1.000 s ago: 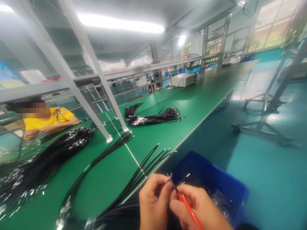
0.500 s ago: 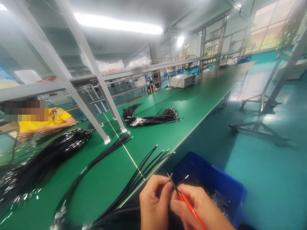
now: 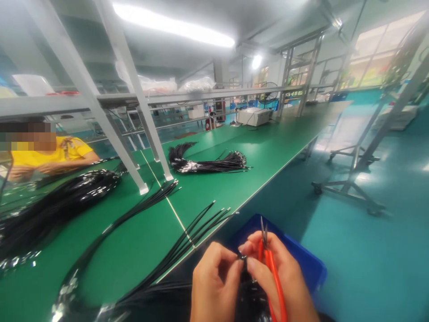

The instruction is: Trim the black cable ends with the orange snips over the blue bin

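My left hand (image 3: 216, 279) pinches the end of a black cable (image 3: 243, 257) between thumb and forefinger. Close on its right, my right hand (image 3: 281, 273) is closed round red-handled scissors (image 3: 275, 281), whose blades point up and stand slightly apart. The right thumb and a fingertip are at the same cable end. Several black cables with silvery tips (image 3: 197, 230) lie over the front edge of the green table (image 3: 134, 264), left of my hands. Below and behind the hands is a blue bin (image 3: 304, 259), partly hidden.
Another black cable bundle (image 3: 208, 165) lies farther back on the table. At the left, a person in yellow (image 3: 67, 150) sits behind a large cable bundle (image 3: 67, 197). Grey shelf posts (image 3: 152, 129) stand on the table. A white box (image 3: 254, 116) is farther off; a wheeled stand (image 3: 351, 188) is at right.
The scissors have turned from leaning up-left across the left fingertips to pointing upward, back in my right hand. My right fingertips have come to the cable end. The view has shifted slightly.
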A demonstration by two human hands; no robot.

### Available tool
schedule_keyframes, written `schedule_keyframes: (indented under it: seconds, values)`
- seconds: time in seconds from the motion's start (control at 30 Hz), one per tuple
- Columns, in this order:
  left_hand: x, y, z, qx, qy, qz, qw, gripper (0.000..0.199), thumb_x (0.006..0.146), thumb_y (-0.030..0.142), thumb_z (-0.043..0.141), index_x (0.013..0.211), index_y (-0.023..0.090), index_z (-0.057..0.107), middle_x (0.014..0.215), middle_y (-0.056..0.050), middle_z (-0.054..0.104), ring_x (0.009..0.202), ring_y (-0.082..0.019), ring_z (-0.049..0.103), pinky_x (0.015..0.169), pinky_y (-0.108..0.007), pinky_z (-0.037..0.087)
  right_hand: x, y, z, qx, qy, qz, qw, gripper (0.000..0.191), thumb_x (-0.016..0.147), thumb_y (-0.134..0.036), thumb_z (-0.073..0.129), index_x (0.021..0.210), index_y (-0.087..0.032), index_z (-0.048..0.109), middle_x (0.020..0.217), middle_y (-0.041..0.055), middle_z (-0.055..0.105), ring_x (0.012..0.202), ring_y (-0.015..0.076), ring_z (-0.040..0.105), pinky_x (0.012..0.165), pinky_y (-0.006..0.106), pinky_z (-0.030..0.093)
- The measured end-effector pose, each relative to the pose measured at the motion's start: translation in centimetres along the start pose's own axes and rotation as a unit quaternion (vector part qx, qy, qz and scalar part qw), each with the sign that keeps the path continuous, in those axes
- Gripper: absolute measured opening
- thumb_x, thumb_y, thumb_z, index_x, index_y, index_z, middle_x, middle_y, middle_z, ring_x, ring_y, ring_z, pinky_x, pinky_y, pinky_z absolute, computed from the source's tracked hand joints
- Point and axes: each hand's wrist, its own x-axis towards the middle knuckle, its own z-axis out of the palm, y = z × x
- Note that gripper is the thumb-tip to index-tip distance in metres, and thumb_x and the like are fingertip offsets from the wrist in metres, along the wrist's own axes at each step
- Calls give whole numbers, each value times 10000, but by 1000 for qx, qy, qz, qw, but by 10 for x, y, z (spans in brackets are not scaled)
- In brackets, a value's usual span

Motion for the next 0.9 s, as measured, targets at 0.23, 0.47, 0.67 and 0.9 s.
schedule_keyframes:
  seconds: [0.23,0.47,0.67,0.9]
  values:
    - [-7,10,11,81,48,34,995,214,828,219,522,615,213,522,565,45,480,462,-105,465,469,-211,344,16,27,1,9,31,-15,999,327,566,-389,744,740,-231,516,585,-37,559,507,146,568,455,233,452]
    - [-7,9,13,113,58,22,992,221,836,229,512,616,220,491,566,45,482,461,-107,478,468,-205,345,8,25,4,13,27,-32,999,242,652,-283,685,820,-241,515,706,-17,618,624,151,618,589,247,502]
    - [-11,7,18,141,65,47,987,227,849,212,505,622,213,503,583,31,495,491,-118,497,482,-217,340,6,24,6,-119,65,-121,983,173,693,-240,628,809,-255,500,691,-22,597,641,172,623,608,267,500]
    - [-2,0,4,44,30,-7,999,158,810,206,546,655,204,572,595,26,556,515,-127,528,501,-206,399,-11,14,1,-301,55,-210,928,72,719,-219,568,781,-256,578,695,29,650,621,198,608,609,285,468]
